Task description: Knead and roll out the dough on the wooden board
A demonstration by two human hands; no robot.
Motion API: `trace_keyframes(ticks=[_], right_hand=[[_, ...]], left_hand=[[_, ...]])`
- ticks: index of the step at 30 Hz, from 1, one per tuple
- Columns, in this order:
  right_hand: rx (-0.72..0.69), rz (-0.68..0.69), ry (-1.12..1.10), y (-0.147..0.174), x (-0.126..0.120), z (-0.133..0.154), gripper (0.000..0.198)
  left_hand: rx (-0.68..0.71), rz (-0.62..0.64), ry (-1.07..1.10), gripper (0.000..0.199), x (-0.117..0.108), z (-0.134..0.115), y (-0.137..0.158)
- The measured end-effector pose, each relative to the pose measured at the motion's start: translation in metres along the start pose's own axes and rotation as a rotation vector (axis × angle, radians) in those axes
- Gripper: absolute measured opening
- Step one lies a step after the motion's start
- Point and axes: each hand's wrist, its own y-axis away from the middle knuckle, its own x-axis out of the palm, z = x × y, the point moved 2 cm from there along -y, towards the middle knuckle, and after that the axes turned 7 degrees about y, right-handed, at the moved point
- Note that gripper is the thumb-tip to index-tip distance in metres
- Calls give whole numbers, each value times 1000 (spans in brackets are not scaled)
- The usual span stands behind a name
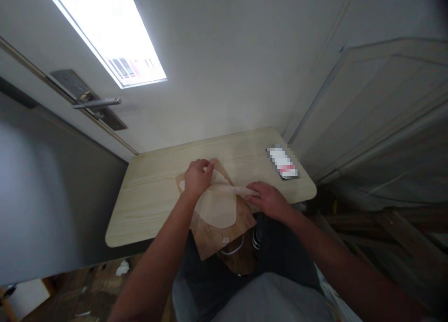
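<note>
A brown see-through sheet (213, 240) lies slantwise on the table, its near corner hanging past the front edge. On it spreads a thin, pale, rounded piece (219, 212), like flattened dough, though its material is unclear. A pale rod (235, 190), resembling a slim rolling pin, crosses the pale piece. My right hand (268, 198) is closed around the rod's right end. My left hand (199, 176) is over the sheet's far left part with fingers curled and pressed together. What it pinches, if anything, is hidden, and its wrist covers the rod's left end.
The small wooden table (150, 191) stands against a white door with a metal handle (101, 103). A phone-like object (283, 162), its face blurred out, lies on the table's right side. Crumpled white paper (122, 268) is on the floor at left. Wooden planks (395, 224) are at right.
</note>
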Motion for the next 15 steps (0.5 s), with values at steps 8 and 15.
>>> trace_keyframes(ticks=[8, 15], right_hand=[[81, -102, 274, -18, 10, -6, 42], [112, -226, 394, -14, 22, -10, 45]], left_hand=[[72, 53, -227, 42, 25, -4, 14], [41, 143, -290, 47, 30, -4, -4]])
